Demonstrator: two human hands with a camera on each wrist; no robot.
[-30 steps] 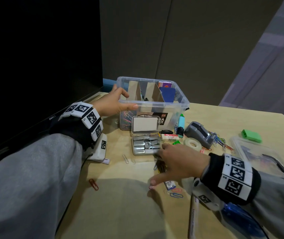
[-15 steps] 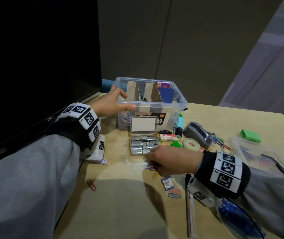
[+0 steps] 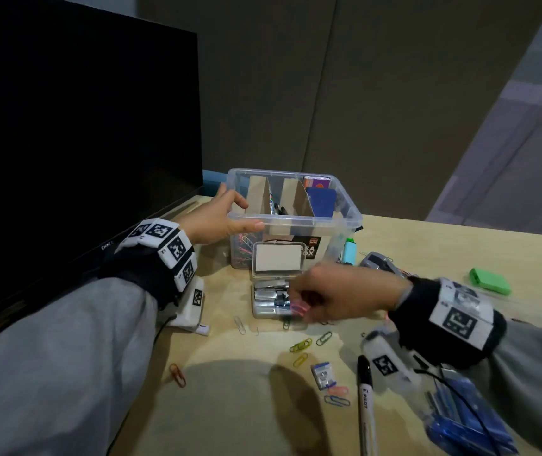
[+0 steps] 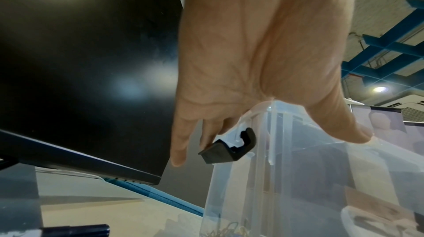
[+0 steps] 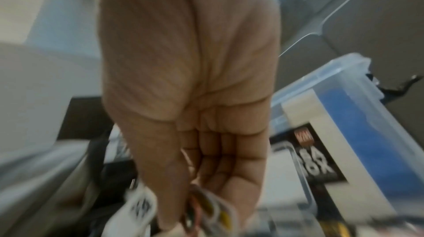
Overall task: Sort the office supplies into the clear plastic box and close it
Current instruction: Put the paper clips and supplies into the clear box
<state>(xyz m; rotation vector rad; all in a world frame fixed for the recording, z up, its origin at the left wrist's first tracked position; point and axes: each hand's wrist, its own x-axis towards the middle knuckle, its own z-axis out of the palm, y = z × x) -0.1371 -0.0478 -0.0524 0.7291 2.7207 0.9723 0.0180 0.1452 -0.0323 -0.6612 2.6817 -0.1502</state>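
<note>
Several paper clips (image 3: 298, 307) pinched in right hand (image 3: 338, 299), short of box (image 3: 345, 212); left hand (image 3: 220, 217) grips its rim. Risk: loose pinch spills clips onto table (image 3: 230, 373).

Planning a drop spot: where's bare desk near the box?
Bare: the near desk between the red clip and the marker; also the far right corner behind the green eraser. Crowded: in front and right of the box.
</note>
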